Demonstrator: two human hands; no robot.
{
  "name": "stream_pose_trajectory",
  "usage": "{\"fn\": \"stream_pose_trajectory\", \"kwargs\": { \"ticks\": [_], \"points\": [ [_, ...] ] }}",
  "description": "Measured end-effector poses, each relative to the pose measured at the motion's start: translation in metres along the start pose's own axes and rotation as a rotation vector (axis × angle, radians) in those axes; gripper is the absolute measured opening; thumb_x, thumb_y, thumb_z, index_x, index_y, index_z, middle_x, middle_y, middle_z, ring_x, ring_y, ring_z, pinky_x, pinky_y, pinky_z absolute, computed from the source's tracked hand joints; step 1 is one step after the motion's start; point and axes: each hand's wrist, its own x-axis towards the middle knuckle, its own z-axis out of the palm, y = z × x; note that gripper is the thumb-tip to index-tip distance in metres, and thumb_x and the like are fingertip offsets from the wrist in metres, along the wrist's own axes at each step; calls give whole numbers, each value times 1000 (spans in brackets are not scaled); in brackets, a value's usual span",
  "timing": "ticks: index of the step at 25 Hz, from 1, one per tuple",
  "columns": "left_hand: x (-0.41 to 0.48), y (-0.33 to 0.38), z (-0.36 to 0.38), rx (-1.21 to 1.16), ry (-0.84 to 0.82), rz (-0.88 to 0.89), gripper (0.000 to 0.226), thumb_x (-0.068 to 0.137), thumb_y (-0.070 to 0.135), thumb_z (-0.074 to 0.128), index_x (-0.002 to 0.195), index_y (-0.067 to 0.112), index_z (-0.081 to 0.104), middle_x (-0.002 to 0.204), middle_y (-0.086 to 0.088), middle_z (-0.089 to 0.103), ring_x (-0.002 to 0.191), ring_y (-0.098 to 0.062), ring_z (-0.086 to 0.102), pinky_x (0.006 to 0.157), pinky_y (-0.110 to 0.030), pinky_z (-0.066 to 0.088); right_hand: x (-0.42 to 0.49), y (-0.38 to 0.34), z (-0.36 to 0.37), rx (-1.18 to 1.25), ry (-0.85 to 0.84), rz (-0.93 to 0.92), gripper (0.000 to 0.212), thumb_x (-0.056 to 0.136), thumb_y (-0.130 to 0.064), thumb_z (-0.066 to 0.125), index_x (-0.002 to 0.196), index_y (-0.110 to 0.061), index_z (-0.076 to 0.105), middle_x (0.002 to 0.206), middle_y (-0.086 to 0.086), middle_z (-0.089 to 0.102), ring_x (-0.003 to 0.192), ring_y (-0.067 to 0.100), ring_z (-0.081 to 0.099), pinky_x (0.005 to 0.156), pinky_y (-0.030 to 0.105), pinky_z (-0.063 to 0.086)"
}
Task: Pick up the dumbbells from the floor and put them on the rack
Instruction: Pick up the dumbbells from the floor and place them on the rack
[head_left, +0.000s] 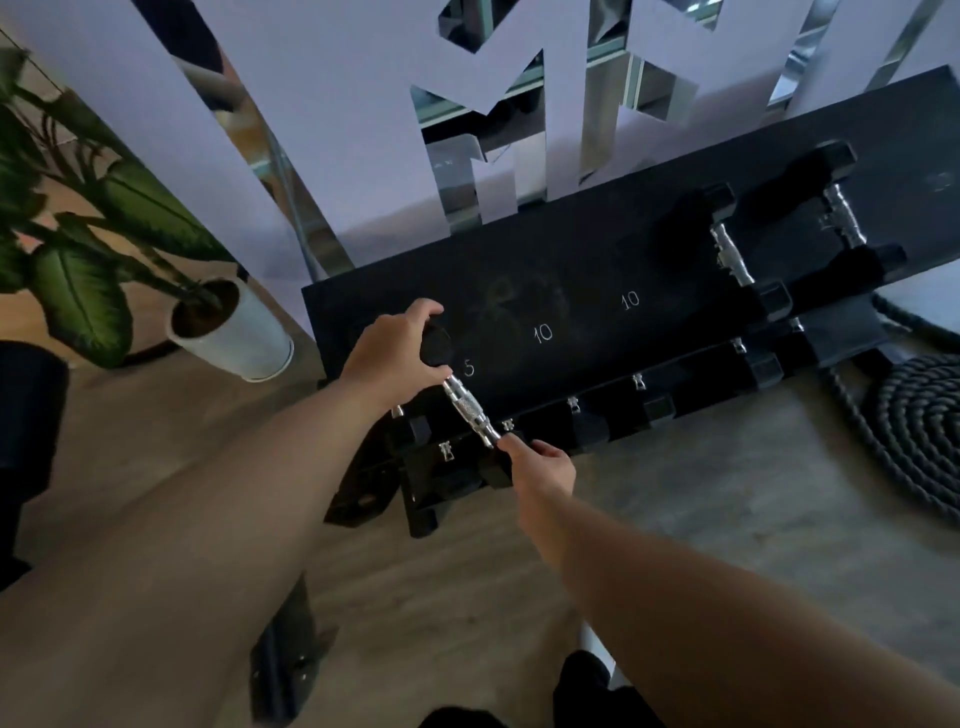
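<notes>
A small black dumbbell with a knurled chrome handle (466, 410) lies at the left end of the black rack (587, 270), beside the chalked number 5. My left hand (400, 351) grips its far head. My right hand (543, 465) holds its near head at the rack's front edge. Two larger black dumbbells (737, 249) rest on the top shelf to the right. Several more dumbbells (644, 397) sit on the lower shelf, mostly in shadow.
A potted plant in a white pot (234, 338) stands left of the rack. A coiled black rope (919, 431) lies on the wooden floor at the right. A mirrored wall with pale panels (337, 104) rises behind the rack.
</notes>
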Motion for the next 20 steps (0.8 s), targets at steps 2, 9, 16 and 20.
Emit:
{"fn": "stream_pose_trajectory", "kwargs": {
  "ticks": [2, 9, 16, 20],
  "points": [
    [35, -11, -1, 31, -10, 29, 79, 79, 29, 89, 146, 20, 48, 135, -10, 67, 117, -31, 67, 95, -41, 57, 18, -15, 25, -10, 14, 11, 61, 77, -29, 85, 132, -15, 62, 97, -1, 66, 81, 12, 62, 73, 29, 48],
    [153, -57, 31, 181, -159, 143, 78, 81, 33, 87, 145, 24, 44, 130, -10, 70, 113, -31, 70, 93, -44, 58, 91, -34, 96, 12, 101, 100, 65, 80, -25, 84, 139, -14, 57, 95, -1, 59, 82, 15, 57, 72, 27, 46],
    [223, -93, 67, 251, -261, 196, 83, 82, 35, 86, 150, 28, 39, 131, -7, 69, 113, -28, 70, 90, -40, 56, 137, -32, 147, -48, 253, 88, 65, 81, -28, 82, 139, -12, 58, 107, 2, 64, 79, 13, 60, 63, 25, 45],
    [236, -101, 80, 262, -325, 231, 83, 84, 36, 85, 151, 27, 38, 130, -8, 70, 108, -28, 71, 85, -39, 57, 146, -23, 159, -132, 373, 102, 63, 81, -32, 81, 138, -15, 60, 139, 9, 56, 83, 17, 63, 80, 32, 53]
  ]
}}
